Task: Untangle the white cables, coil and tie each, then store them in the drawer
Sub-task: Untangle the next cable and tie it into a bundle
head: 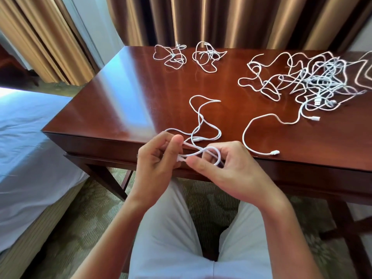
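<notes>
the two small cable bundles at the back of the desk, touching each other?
Apart. The head view shows bare desk wood between the left bundle and the right bundle; no strand bridges them.

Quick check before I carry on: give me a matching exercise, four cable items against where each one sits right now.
Items:
1. big tangle
2. two small bundles
3. loose cable
4. held cable

Places:
A. far edge of the desk, by the curtain
B. between the left hand and right hand, at the near edge
C. far right of the desk
D. near edge, plug end just right of the right hand

Pairs: 1-C, 2-A, 3-D, 4-B
</notes>
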Motion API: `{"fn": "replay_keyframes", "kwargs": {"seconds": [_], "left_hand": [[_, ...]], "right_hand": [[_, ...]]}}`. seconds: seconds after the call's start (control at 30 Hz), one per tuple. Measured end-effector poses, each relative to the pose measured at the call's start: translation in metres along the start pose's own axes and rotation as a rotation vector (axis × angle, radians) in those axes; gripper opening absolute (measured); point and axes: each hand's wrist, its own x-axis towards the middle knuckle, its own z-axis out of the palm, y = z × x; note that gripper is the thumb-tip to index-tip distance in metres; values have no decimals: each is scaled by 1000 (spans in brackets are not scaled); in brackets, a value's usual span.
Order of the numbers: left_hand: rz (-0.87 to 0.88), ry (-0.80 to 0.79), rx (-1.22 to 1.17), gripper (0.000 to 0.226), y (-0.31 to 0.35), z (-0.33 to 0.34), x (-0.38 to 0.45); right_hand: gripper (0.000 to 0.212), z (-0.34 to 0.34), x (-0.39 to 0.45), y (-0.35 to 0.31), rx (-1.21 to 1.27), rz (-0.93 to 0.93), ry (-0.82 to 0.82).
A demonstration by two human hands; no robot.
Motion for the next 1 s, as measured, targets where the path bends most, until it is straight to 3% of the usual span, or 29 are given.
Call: {"fn": "replay_keyframes", "kwargs": {"seconds": [0.2,0.3,0.5,0.63,1.0], "left_hand": [[22,117,21,35,2,5,1],[17,133,-44,47,4,8,1],[9,207,-1,49,7,6,6],[-107,268,-54,55,5,7,12],[-133,384,-30,60,2,12,29]], "right_hand": [[56,-1,1,0,-97,-39,122],[40,3,3,-1,-52,-46,168],[25,6,3,0,50,-46,128],[16,4,4,1,92,-66,114],[24,4,1,8,154,-44,37]]}}
